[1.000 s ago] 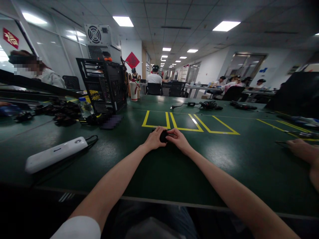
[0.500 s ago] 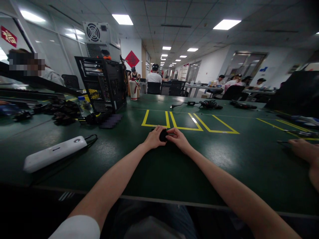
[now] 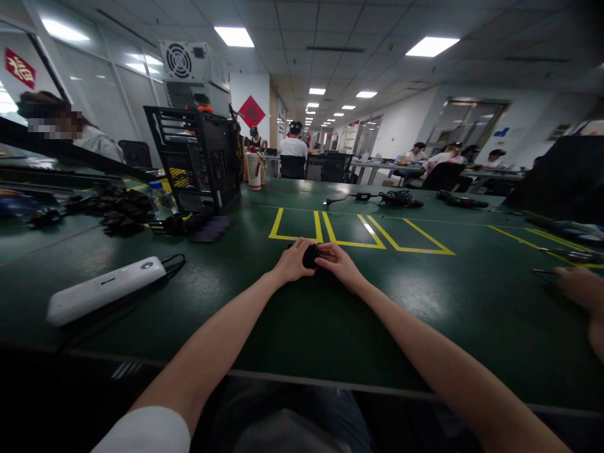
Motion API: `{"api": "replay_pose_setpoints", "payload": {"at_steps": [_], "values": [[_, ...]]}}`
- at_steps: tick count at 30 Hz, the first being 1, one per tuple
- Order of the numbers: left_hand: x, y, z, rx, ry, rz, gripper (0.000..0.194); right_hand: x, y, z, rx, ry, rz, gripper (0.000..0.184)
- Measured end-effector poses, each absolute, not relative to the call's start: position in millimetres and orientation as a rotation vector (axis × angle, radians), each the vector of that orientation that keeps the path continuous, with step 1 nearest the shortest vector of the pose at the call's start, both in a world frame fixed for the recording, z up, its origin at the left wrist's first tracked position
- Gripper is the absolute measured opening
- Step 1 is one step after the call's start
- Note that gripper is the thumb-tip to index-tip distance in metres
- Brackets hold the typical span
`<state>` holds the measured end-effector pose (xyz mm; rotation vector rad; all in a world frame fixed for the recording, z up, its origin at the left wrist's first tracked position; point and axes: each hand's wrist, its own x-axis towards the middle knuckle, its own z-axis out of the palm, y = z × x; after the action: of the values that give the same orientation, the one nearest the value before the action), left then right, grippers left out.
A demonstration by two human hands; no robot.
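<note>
Between my two hands is a small black object [image 3: 310, 257], mostly covered by fingers, so its kind does not show. My left hand [image 3: 293, 262] is curled round its left side, thumb towards me. On its right side, the fingertips of my right hand [image 3: 340, 264] are pinched together against it. Both hands rest low over the green tabletop [image 3: 311, 327], just on the near side of the yellow tape outlines [image 3: 325, 239].
A white power strip [image 3: 107, 288] lies on the left. Behind it are a water bottle [image 3: 162, 200], a black computer case [image 3: 201, 157] and a paper cup [image 3: 254, 171]. Coiled black cables [image 3: 401, 199] lie farther back. At the right edge is another person's hand [image 3: 578, 286].
My hands stay on the black object, with slight finger movement of my right hand. The other person's hand at the right has shifted a little to the right. The view has moved slightly.
</note>
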<state>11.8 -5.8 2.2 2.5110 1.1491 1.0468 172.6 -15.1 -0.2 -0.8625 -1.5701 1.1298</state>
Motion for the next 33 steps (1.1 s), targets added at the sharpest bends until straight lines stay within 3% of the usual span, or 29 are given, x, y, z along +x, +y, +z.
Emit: {"api": "replay_pose_setpoints", "payload": {"at_steps": [7,12,19,27,33], "values": [[12.1,-6.1,3.0,2.501,1.166,1.025,0.06,176.0,-15.8,-1.5,-0.789,-1.618,1.185,0.039],[12.7,-6.9,4.0,2.491,1.174,1.026,0.057,172.9,-16.9,0.3,-0.849,-1.567,1.157,0.027],[11.7,-4.7,1.7,2.518,1.154,1.044,0.059,175.0,-14.4,-3.1,-0.834,-1.588,1.184,0.038],[12.8,-6.0,3.1,2.482,1.177,1.026,0.057,174.4,-15.2,-1.6,-0.839,-1.561,1.152,0.028],[12.3,-4.9,2.6,2.512,1.181,1.027,0.056,174.1,-14.9,-1.2,-0.855,-1.594,1.138,0.035]]}}
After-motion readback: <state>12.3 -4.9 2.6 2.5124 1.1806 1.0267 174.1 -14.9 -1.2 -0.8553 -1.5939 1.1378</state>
